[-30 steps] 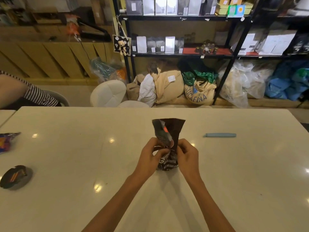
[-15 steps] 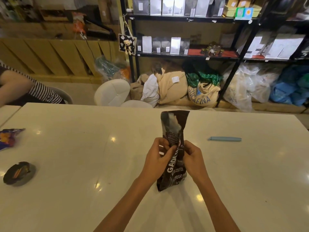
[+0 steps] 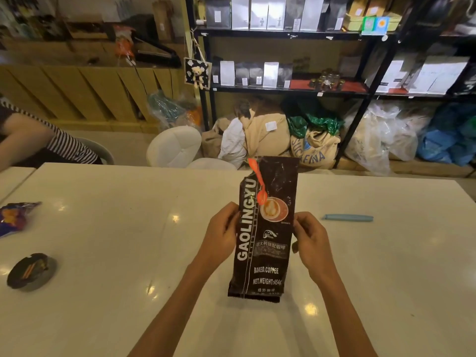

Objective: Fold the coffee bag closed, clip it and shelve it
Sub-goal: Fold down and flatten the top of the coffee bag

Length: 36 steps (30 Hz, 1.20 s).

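A dark brown coffee bag (image 3: 265, 243) with white lettering stands upright on the white table (image 3: 103, 228), its printed front facing me and its top unfolded and flat. My left hand (image 3: 221, 235) grips its left edge at mid height. My right hand (image 3: 311, 240) holds the right edge at the same height. A light blue bag clip (image 3: 347, 217) lies on the table to the right of my right hand, apart from the bag. Black shelves (image 3: 288, 90) with several bags and boxes stand behind the table.
A crumpled snack wrapper (image 3: 15, 217) and a round dark ashtray (image 3: 29, 270) lie at the table's left. Another person's arm in a striped sleeve (image 3: 59, 148) rests at far left. White chairs (image 3: 175, 146) and coffee sacks (image 3: 314, 150) sit between table and shelves.
The bag was crumpled and twisted in both hands; now it is straightened, turned front toward me and stands taller, with my hands moved out to its two side edges.
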Tool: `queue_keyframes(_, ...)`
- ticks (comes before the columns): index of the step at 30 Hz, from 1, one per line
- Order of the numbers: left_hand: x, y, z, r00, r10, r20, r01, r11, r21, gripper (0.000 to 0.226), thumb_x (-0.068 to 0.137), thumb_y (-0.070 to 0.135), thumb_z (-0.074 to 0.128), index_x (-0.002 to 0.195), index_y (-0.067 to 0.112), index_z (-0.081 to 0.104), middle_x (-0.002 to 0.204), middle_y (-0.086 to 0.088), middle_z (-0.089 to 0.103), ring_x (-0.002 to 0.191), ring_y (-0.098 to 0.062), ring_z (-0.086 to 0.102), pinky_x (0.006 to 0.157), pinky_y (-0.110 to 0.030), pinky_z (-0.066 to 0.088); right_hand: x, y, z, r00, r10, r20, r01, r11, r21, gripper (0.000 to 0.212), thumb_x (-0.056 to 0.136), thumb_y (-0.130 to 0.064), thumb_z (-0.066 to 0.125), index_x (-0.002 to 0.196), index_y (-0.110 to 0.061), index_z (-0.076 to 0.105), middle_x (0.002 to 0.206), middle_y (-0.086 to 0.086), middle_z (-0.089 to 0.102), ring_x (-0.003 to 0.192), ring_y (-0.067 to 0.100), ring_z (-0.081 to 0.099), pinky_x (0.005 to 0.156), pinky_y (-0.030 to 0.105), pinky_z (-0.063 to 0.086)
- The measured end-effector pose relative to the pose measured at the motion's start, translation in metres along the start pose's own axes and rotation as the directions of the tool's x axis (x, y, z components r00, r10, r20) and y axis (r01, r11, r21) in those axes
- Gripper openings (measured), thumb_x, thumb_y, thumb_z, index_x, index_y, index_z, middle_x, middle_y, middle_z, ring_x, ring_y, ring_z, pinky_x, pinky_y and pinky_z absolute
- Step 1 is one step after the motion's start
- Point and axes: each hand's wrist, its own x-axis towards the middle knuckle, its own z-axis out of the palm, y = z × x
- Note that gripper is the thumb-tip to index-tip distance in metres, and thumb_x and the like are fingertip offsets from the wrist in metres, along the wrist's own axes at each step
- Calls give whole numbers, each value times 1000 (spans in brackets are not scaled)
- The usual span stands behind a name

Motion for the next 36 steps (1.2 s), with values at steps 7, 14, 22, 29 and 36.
queue_keyframes(7,-6,-8,7,993,-116,6,115,978,-176,10,103,6,43,106,8,53,102,-15,64,92,-27,67,77,-43,59,-2,16,16,992,84,-91,-76,993,93,16,103,-22,45,95,-15,57,93,6,67,78,7,65,64,18,54)
queue_keyframes(14,-13,-16,11,962,-253,104,271,934,-231,31,104,10,40,109,33,61,97,14,73,92,-1,70,76,-18,56,-3,30,27,992,122,30,-125,973,193,14,98,-28,54,103,-22,65,90,-10,74,84,6,72,66,18,57)
queue_keyframes(22,-3,-18,21,969,-166,-184,145,982,-124,27,105,20,39,90,24,61,80,0,70,72,-8,67,66,-29,59,7,17,37,982,96,-164,-65,981,184,19,101,-26,50,99,-26,69,87,-11,75,82,12,72,63,23,57)
queue_keyframes(29,0,-28,22,908,-243,-342,170,959,-229,24,104,20,44,92,22,64,85,-5,72,82,-25,70,71,-41,60,-21,33,41,994,97,52,-108,938,328,23,90,-41,64,107,-31,54,100,1,75,87,22,75,62,28,60)
queue_keyframes(36,-5,-17,28,898,-255,-358,153,945,-290,21,99,40,49,108,31,65,93,6,75,87,-14,72,71,-33,61,-29,53,44,993,103,-54,-81,944,320,9,95,-18,62,98,-16,54,92,3,77,85,21,75,61,26,60)
